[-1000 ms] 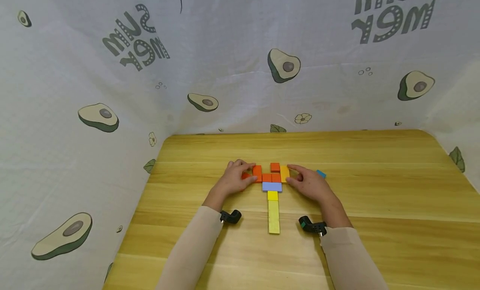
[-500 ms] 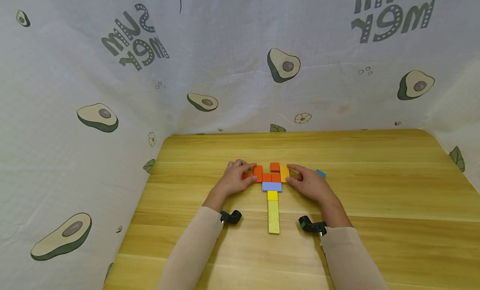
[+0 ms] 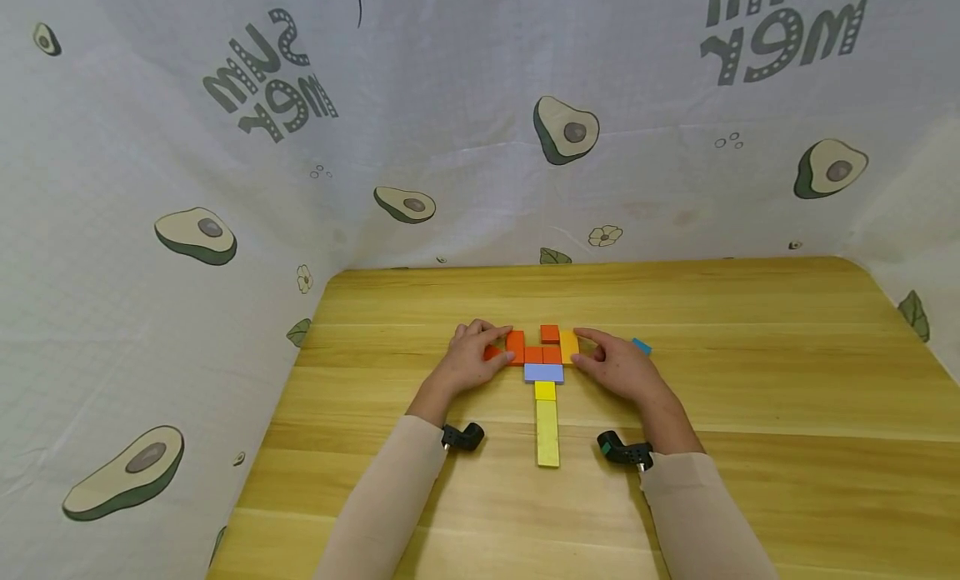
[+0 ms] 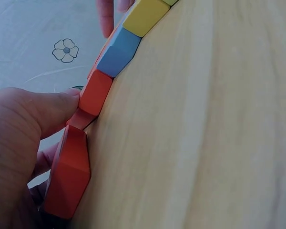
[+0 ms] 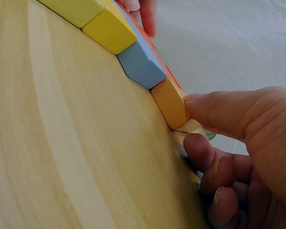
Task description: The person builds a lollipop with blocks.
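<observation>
My left hand [image 3: 467, 359] pinches an upright red block [image 3: 515, 347] end to end between thumb and index finger. Opposite it, my right hand [image 3: 618, 367] pinches an orange-yellow block [image 3: 569, 347] the same way. Between them lie two small red squares side by side, with a third red square [image 3: 550, 334] behind the right one. A lavender-blue block [image 3: 543, 372] touches their near side. In front of it come a yellow square [image 3: 545, 391] and a long pale-yellow block [image 3: 547, 432]. Another red block [image 4: 69, 171] lies partly hidden under my left hand.
A blue block [image 3: 642, 346] lies just beyond my right hand, partly covered by it. The wooden table [image 3: 795, 380] ends at the back against a white cloth [image 3: 480, 130] printed with avocados. A black wrist camera [image 3: 462, 436] juts from each wrist.
Both hands stay on their blocks with hardly any movement. The red block under the left fingers has shifted very slightly right, toward the small red squares.
</observation>
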Action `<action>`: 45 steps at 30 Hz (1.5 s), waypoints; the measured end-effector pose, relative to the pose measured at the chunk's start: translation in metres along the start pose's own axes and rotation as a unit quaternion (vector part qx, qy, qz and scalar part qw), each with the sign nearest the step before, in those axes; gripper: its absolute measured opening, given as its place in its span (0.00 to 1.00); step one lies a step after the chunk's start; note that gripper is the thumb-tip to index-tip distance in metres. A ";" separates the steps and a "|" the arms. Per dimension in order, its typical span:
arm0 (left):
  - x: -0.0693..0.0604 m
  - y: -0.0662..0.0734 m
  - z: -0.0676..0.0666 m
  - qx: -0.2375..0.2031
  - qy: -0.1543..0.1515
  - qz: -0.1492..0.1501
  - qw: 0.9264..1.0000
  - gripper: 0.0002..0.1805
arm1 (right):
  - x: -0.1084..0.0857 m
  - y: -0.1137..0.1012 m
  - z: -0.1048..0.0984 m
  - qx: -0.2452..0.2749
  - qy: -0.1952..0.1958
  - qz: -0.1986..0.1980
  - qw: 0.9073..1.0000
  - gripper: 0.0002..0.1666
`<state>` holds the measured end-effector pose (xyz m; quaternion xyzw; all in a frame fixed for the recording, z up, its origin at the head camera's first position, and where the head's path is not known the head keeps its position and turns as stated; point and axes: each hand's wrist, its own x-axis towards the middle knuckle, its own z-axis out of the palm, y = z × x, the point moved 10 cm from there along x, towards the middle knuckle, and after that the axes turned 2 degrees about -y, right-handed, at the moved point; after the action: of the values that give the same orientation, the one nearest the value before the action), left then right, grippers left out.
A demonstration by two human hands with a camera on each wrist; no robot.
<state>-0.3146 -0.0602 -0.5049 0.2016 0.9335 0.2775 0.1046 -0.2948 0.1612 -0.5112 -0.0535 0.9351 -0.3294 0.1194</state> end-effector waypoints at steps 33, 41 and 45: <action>-0.004 -0.007 0.003 -0.011 0.075 0.030 0.997 0.25 | -0.004 0.003 -0.006 0.055 -0.003 0.002 0.998 0.35; -0.004 -0.007 0.004 -0.011 0.075 0.028 0.997 0.24 | -0.015 0.019 -0.046 0.072 0.083 0.018 0.994 0.28; -0.004 -0.007 0.004 -0.011 0.074 0.025 0.997 0.24 | -0.020 0.036 -0.056 0.067 0.091 0.035 0.993 0.28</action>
<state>-0.3122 -0.0657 -0.5115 0.2023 0.9301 0.3050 0.0302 -0.2907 0.2271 -0.4878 0.0173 0.9192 -0.3903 0.0490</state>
